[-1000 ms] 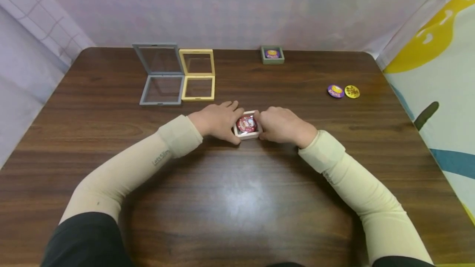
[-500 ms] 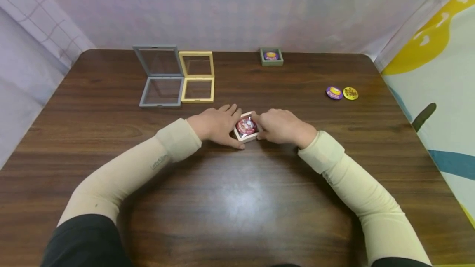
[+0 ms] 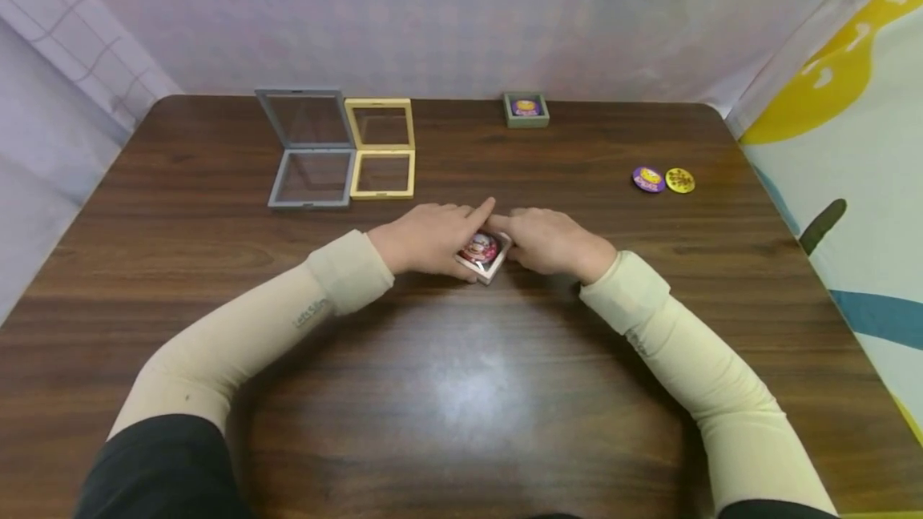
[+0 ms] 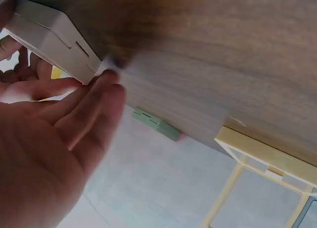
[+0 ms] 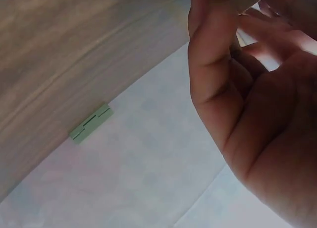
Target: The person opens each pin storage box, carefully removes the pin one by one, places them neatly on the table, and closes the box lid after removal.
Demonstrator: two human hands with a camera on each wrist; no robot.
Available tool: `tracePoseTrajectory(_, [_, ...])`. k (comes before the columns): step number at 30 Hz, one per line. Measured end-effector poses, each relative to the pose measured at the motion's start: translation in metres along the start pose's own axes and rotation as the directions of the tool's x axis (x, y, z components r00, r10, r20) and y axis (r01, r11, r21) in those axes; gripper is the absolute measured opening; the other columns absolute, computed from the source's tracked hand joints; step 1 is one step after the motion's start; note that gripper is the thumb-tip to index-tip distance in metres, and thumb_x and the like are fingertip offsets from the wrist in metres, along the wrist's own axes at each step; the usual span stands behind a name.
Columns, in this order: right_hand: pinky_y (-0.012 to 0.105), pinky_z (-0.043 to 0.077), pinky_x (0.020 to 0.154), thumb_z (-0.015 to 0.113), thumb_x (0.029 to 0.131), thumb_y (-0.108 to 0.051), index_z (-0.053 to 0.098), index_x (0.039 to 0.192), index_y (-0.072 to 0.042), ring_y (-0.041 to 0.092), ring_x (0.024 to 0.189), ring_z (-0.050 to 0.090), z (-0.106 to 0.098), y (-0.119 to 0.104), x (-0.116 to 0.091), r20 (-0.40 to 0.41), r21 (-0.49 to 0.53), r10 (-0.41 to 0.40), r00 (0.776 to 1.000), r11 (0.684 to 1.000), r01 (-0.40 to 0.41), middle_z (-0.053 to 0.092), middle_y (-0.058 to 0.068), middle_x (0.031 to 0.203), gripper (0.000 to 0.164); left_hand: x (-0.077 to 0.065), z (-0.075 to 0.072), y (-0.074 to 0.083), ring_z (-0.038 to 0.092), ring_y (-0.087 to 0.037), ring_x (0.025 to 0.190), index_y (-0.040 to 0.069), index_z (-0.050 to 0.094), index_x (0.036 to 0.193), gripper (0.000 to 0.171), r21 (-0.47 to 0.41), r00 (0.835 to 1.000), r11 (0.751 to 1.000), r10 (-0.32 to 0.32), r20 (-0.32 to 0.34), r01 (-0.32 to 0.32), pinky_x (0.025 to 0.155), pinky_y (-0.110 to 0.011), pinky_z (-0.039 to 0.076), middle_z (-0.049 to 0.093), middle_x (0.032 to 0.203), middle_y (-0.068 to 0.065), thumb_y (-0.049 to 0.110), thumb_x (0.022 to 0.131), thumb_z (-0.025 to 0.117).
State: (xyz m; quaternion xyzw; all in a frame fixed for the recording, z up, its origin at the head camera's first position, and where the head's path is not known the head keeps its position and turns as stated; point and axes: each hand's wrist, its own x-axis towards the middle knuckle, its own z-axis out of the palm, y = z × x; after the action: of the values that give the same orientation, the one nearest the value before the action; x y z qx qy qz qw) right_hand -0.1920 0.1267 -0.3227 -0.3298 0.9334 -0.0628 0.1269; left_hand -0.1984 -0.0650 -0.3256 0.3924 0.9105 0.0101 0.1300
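A small white display box [image 3: 488,273] with a clear window is turned cornerwise between my hands in the head view. Inside it shows a round red button badge [image 3: 479,247] with a cartoon picture. My left hand [image 3: 431,240] grips the box's left side, thumb at the near edge and fingers across the far side. From the right, my right hand [image 3: 554,240] pinches the other side, its index finger meeting the left fingertips. In the left wrist view the box [image 4: 59,42] shows its side wall with a slot. Only a sliver of it shows in the right wrist view.
A grey open frame [image 3: 312,203] and a yellow open frame [image 3: 384,194] stand at the back left, lids upright. A green box [image 3: 526,122] holding a purple badge is at the back edge. Purple [image 3: 648,179] and yellow badges [image 3: 680,180] lie to the right.
The white box has turned between my hands, from nearly square-on to cornerwise. My left fingers have shifted over its far side, and my right index finger has straightened toward them.
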Motion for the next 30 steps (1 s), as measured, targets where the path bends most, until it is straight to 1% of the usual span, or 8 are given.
tracePoseTrajectory(3, [0.055, 0.052, 0.086, 0.062, 0.090, -0.013, 0.042, 0.141, -0.008, 0.038, 0.107, 0.061, 0.000, 0.000, 0.001, -0.007, 0.002, 0.014, 1.000, 1.000, -0.014, 0.063, 0.023, 0.119, 0.055, 0.001, 0.000, 0.001, 0.049, -0.036, 0.126, 0.005, 0.017, 0.150, 0.108, 0.042, 0.999, 0.998, -0.049, 0.007, 0.049, 0.105, -0.052, 0.039, 0.046, 0.141, -0.021, 0.064, 0.074, 0.067])
tracePoseTrajectory(6, [0.053, 0.052, 0.086, 0.063, 0.089, -0.016, 0.052, 0.130, -0.004, 0.037, 0.105, 0.061, 0.000, 0.000, 0.003, 0.000, -0.007, 0.037, 0.999, 0.999, -0.037, 0.064, 0.020, 0.116, 0.044, 0.002, 0.002, 0.001, 0.054, -0.033, 0.116, 0.008, 0.036, 0.143, 0.099, 0.076, 0.997, 0.995, -0.069, -0.017, 0.070, 0.099, -0.050, 0.041, 0.053, 0.129, -0.016, 0.069, 0.071, 0.065])
tracePoseTrajectory(10, [0.050, 0.053, 0.079, 0.064, 0.087, -0.015, 0.063, 0.111, -0.005, 0.031, 0.094, 0.062, 0.001, 0.000, 0.004, 0.001, -0.012, 0.057, 0.998, 0.998, -0.057, 0.066, 0.014, 0.103, 0.026, 0.003, 0.005, 0.001, 0.052, -0.029, 0.107, 0.009, 0.052, 0.127, 0.085, 0.068, 0.995, 0.995, -0.066, -0.069, 0.071, 0.090, -0.047, 0.046, 0.052, 0.119, -0.013, 0.070, 0.069, 0.067])
tracePoseTrajectory(16, [0.050, 0.052, 0.075, 0.065, 0.085, -0.016, 0.064, 0.104, -0.007, 0.030, 0.090, 0.061, 0.001, 0.001, 0.003, -0.011, -0.027, 0.060, 0.998, 0.998, -0.061, 0.065, 0.012, 0.097, 0.021, 0.003, 0.005, 0.002, 0.046, -0.029, 0.105, 0.005, 0.055, 0.120, 0.081, 0.041, 0.994, 0.999, -0.031, -0.107, 0.036, 0.084, -0.046, 0.047, 0.049, 0.117, -0.013, 0.066, 0.069, 0.070])
tracePoseTrajectory(22, [0.051, 0.053, 0.077, 0.067, 0.085, -0.016, 0.063, 0.108, -0.006, 0.032, 0.093, 0.062, 0.000, 0.001, 0.003, -0.012, -0.025, 0.052, 0.999, 0.998, -0.052, 0.065, 0.014, 0.100, 0.025, 0.006, -0.001, 0.004, 0.050, -0.030, 0.104, 0.009, 0.047, 0.136, 0.089, 0.075, 0.998, 0.997, -0.013, -0.068, 0.018, 0.088, -0.047, 0.047, 0.051, 0.119, -0.014, 0.064, 0.070, 0.069])
tracePoseTrajectory(24, [0.051, 0.053, 0.077, 0.067, 0.084, -0.016, 0.063, 0.109, -0.006, 0.032, 0.093, 0.062, 0.000, 0.000, 0.003, -0.015, -0.025, 0.057, 0.998, 0.998, -0.057, 0.066, 0.014, 0.101, 0.026, 0.007, -0.003, 0.006, 0.052, -0.031, 0.104, 0.011, 0.054, 0.131, 0.084, 0.090, 0.997, 0.996, -0.008, -0.072, 0.014, 0.090, -0.049, 0.047, 0.054, 0.120, -0.014, 0.064, 0.068, 0.071])
tracePoseTrajectory(27, [0.051, 0.053, 0.076, 0.067, 0.083, -0.016, 0.063, 0.109, -0.006, 0.032, 0.093, 0.062, 0.000, 0.000, 0.003, -0.020, -0.024, 0.056, 0.998, 0.998, -0.056, 0.065, 0.014, 0.100, 0.028, 0.008, -0.005, 0.007, 0.055, -0.030, 0.100, 0.011, 0.064, 0.115, 0.074, 0.104, 0.996, 0.994, -0.014, -0.086, 0.023, 0.089, -0.049, 0.046, 0.061, 0.114, -0.011, 0.064, 0.063, 0.075])
tracePoseTrajectory(30, [0.051, 0.053, 0.077, 0.067, 0.083, -0.016, 0.063, 0.111, -0.007, 0.031, 0.093, 0.062, 0.001, -0.001, 0.004, -0.024, -0.020, 0.050, 0.998, 0.999, -0.050, 0.065, 0.013, 0.100, 0.030, 0.009, -0.006, 0.008, 0.055, -0.027, 0.094, 0.013, 0.068, 0.104, 0.068, 0.106, 0.996, 0.993, -0.034, -0.085, 0.043, 0.082, -0.046, 0.050, 0.063, 0.103, -0.007, 0.064, 0.060, 0.077])
